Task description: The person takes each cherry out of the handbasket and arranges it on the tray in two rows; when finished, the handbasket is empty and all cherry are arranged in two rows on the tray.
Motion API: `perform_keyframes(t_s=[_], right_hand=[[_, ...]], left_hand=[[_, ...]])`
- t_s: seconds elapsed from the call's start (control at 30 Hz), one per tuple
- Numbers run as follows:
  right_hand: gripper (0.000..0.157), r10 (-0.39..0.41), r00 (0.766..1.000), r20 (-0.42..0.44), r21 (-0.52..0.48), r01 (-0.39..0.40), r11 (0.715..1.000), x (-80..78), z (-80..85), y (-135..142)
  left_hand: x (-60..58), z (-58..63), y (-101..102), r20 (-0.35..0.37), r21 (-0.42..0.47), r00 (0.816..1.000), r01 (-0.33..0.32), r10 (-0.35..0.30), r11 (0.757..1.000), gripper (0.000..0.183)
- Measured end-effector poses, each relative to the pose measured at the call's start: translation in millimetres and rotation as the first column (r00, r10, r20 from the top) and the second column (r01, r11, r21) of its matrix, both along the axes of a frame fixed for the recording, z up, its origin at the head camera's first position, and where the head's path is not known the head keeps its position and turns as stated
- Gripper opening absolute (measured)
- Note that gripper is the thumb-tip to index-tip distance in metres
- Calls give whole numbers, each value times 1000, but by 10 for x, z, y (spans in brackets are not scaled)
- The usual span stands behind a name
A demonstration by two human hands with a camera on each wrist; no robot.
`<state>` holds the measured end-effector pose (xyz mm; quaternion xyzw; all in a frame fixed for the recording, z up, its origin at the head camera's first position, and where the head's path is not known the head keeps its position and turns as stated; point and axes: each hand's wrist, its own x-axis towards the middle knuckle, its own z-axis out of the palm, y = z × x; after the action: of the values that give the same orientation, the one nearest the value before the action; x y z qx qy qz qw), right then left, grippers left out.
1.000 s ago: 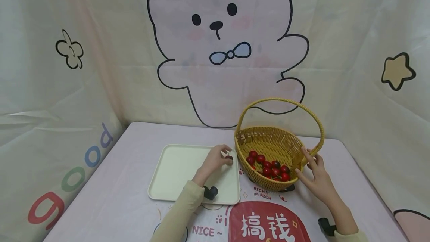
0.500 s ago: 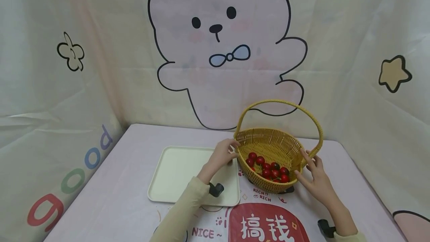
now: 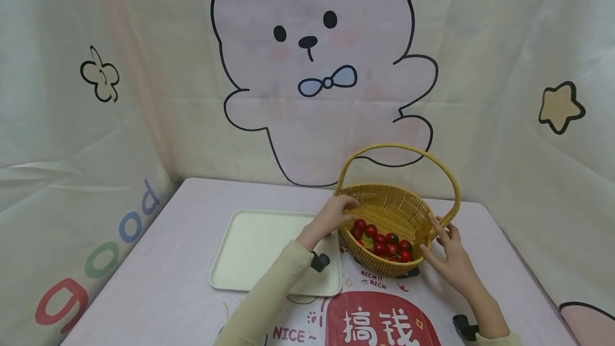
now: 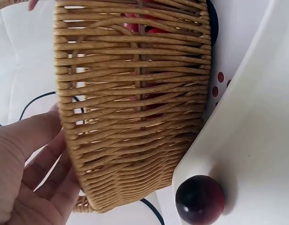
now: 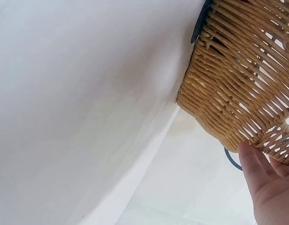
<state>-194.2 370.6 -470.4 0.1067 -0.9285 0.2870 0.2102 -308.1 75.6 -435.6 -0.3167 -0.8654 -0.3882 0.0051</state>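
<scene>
A yellow-brown wicker basket (image 3: 394,204) with a tall arched handle holds several red cherries (image 3: 379,239) at its near left side. My left hand (image 3: 331,215) reaches over the basket's left rim, thumb and fingers parted, with no cherry seen between them. In the left wrist view, a dark red, nearly black cherry (image 4: 200,200) lies in the corner of the cream tray (image 3: 259,250); my left hand largely hides it in the head view. At the basket's right side, my right hand (image 3: 454,260) holds the rim near the handle's base, thumb against the wall.
The tray lies flat just left of the basket, close to its wall. A light tablecloth with a red printed patch (image 3: 379,319) covers the table. Hanging printed cloth (image 3: 312,138) stands behind and on both sides. Under the basket, a dark base shows.
My left hand has left the dark cherry on the tray and moved right, over the basket's left rim. The right hand keeps its place at the basket.
</scene>
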Motion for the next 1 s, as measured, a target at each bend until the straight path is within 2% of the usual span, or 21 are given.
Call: perform_keyframes(t_s=[0.2, 0.37, 0.47, 0.7, 1.0], right_hand=[[86, -3, 1000, 7, -6, 3, 1000, -6, -20, 1], [88, 3, 1000, 5, -2, -3, 1000, -9, -14, 1], [88, 4, 1000, 2, -3, -4, 1000, -8, -7, 2], [87, 0, 1000, -10, 6, 0, 1000, -9, 6, 8], [82, -3, 1000, -15, 16, 3, 1000, -10, 11, 5]], left_hand=[[-92, -46, 113, 72, -42, 996, 64, -61, 997, 30], [-181, -45, 180, 81, -168, 988, 140, -128, 976, 30], [-228, -32, 213, 90, -234, 986, 160, -142, 959, 32], [-299, 12, 288, 124, -361, 984, 162, -125, 918, 33], [-294, 52, 344, 126, -485, 990, 120, -67, 866, 31]])
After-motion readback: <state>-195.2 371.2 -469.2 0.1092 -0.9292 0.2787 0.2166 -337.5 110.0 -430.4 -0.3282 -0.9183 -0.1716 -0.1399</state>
